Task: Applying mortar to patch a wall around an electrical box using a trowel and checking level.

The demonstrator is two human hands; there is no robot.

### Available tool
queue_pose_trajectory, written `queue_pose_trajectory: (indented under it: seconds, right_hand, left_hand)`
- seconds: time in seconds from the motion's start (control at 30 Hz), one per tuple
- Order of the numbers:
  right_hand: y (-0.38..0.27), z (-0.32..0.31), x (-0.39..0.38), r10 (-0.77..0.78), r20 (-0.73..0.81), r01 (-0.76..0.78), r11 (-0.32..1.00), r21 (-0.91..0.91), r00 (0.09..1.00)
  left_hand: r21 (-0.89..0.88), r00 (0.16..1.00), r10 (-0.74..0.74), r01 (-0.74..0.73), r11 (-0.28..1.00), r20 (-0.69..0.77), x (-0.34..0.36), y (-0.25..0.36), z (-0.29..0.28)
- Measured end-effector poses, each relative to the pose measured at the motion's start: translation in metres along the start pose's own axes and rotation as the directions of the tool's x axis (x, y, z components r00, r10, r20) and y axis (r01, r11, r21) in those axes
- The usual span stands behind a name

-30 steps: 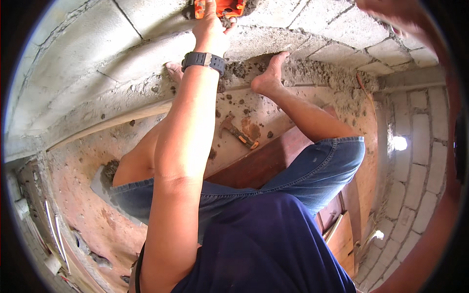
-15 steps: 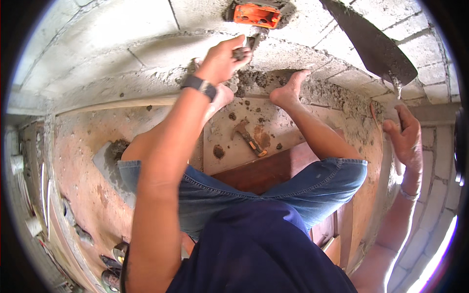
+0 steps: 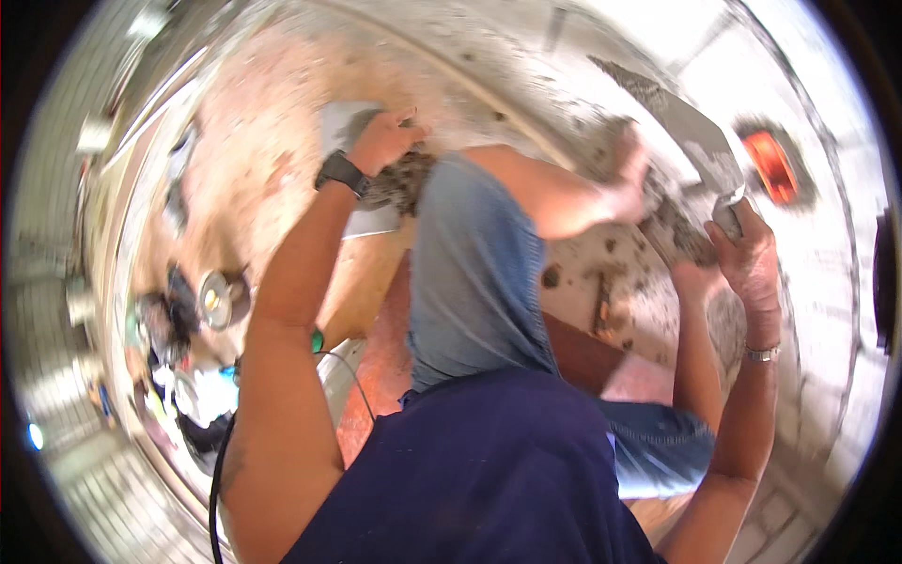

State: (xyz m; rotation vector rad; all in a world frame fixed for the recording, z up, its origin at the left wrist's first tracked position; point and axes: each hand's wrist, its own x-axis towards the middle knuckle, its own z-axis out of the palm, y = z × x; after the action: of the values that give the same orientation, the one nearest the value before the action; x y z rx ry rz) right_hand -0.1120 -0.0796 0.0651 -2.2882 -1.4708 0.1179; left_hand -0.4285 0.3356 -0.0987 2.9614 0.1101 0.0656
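Observation:
My left hand [image 3: 383,143], with a dark watch on its wrist, reaches over a grey board [image 3: 371,223] beside my raised knee. Its fingers are curled at the edge of a heap of wet mortar [image 3: 406,183]; what they hold is hidden by blur. My right hand [image 3: 749,254] is closed round the handle of a pointed trowel [image 3: 691,132]. The trowel's wide, mortar-smeared blade points to the upper left, in front of the block wall. Near it, an orange electrical box [image 3: 770,167] is set into the wall with mortar round it.
A hammer [image 3: 603,303] lies on the mortar-spattered floor between my legs. My bare feet rest near the wall's base. At the left stand a round metal container [image 3: 218,299] and several cluttered items. A dark cable [image 3: 224,489] runs beside my left arm.
The view has swung to the left. My left hand has moved from just below the orange box to the mortar on the board. The trowel stays in my right hand.

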Motion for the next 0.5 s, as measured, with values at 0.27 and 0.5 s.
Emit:
queue_pose_trajectory:
  seconds: [0.27,0.5]
  right_hand:
    - [-0.075,0.114,0.154,-0.312,0.302,0.399,0.869,-0.293,0.901]
    - [-0.088,0.210,0.211,-0.360,0.324,0.412,0.905,-0.108,0.875]
  left_hand:
    - [-0.669,-0.197,-0.980,0.725,-0.163,0.026,-0.220,-0.015,0.102]
    - [-0.451,-0.242,-0.970,0.868,-0.209,-0.016,-0.255,0.017,0.215]
